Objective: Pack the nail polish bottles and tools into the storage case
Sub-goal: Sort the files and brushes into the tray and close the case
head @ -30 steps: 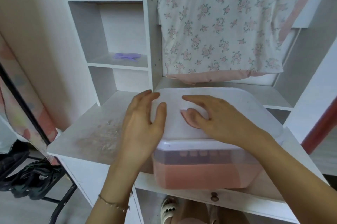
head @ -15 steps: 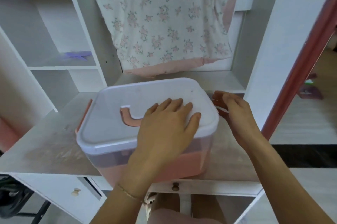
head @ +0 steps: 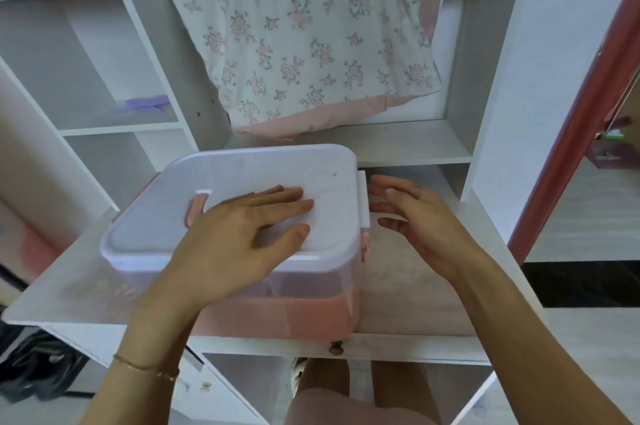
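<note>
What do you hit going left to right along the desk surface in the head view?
Purple item on the shelf → pink handle on the storage case lid → left hand pressing the lid → white side latch → right hand → red door frame.

I can read no words, numbers, brands or signs anywhere in front of me. The storage case [head: 242, 182] lid is plain, and the cloth [head: 304, 26] hanging behind it bears only a flower print.
</note>
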Action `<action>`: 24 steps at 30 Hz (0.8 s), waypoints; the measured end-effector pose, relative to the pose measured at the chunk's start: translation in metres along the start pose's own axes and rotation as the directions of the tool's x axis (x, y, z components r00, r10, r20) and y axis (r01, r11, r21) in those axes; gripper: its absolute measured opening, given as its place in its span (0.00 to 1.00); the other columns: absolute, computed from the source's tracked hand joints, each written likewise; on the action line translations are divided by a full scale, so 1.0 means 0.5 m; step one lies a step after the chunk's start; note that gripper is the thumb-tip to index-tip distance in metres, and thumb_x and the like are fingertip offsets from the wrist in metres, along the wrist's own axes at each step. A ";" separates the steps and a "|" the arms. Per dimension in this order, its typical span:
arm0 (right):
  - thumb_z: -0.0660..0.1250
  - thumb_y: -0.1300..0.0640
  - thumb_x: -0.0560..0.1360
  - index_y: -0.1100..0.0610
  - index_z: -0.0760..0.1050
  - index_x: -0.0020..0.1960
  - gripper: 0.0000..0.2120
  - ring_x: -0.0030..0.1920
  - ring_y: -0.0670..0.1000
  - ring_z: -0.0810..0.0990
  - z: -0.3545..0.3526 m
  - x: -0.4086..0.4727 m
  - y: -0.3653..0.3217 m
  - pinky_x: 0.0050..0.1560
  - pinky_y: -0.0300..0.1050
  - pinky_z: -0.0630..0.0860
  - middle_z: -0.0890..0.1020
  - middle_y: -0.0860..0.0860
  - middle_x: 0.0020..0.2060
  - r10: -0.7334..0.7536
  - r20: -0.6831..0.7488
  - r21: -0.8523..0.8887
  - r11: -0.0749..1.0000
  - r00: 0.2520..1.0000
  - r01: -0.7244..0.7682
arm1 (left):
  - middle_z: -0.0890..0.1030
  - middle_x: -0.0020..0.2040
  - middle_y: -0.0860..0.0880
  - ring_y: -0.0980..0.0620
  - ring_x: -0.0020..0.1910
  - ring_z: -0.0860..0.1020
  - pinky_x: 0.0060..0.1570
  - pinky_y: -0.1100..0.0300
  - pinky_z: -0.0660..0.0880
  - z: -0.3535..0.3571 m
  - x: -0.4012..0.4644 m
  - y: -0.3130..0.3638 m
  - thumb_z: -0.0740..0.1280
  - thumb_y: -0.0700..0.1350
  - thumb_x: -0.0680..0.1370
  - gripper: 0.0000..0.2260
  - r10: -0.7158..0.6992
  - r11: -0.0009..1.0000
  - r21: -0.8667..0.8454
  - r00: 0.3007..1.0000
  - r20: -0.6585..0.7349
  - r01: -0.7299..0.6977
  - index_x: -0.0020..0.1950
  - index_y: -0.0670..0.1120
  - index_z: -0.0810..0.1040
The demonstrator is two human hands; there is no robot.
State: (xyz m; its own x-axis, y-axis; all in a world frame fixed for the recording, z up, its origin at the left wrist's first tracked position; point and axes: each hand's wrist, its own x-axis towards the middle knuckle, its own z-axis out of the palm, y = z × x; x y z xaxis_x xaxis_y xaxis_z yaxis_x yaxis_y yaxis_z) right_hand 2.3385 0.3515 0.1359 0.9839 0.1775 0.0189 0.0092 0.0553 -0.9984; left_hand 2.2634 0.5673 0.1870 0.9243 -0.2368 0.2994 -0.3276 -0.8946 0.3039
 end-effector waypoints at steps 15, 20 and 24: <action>0.52 0.66 0.75 0.58 0.78 0.53 0.16 0.50 0.51 0.77 0.021 0.066 -0.002 0.47 0.42 0.73 0.81 0.53 0.51 -0.017 0.027 -0.134 0.991 0.999 0.021 | 0.66 0.57 0.75 0.79 0.59 0.59 0.54 0.85 0.50 0.003 -0.012 -0.009 0.51 0.67 0.68 0.23 -0.032 0.999 0.019 0.993 -0.117 0.034 0.57 0.66 0.76; 0.51 0.68 0.75 0.58 0.77 0.55 0.19 0.52 0.49 0.80 0.007 0.064 0.009 0.53 0.41 0.76 0.82 0.52 0.51 -0.041 0.085 -0.174 0.983 0.996 0.056 | 0.67 0.57 0.74 0.76 0.61 0.61 0.56 0.80 0.53 0.003 -0.012 -0.007 0.50 0.67 0.69 0.23 -0.032 0.998 0.042 0.993 -0.117 0.037 0.57 0.66 0.76; 0.52 0.70 0.73 0.56 0.78 0.52 0.19 0.52 0.50 0.79 0.000 0.067 0.014 0.54 0.43 0.75 0.82 0.52 0.50 -0.062 0.114 -0.134 0.988 0.991 0.078 | 0.68 0.58 0.73 0.76 0.62 0.61 0.58 0.75 0.55 0.005 -0.013 -0.006 0.49 0.67 0.69 0.23 -0.040 0.997 0.058 0.991 -0.124 0.048 0.57 0.66 0.76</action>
State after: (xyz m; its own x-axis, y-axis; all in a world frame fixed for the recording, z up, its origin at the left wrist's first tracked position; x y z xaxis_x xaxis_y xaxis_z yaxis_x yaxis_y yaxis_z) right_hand 2.3717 0.3580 0.1294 0.9546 0.2849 0.0870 0.1094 -0.0636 -0.9920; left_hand 2.2587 0.5705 0.1817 0.9052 -0.1520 0.3968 -0.2714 -0.9253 0.2647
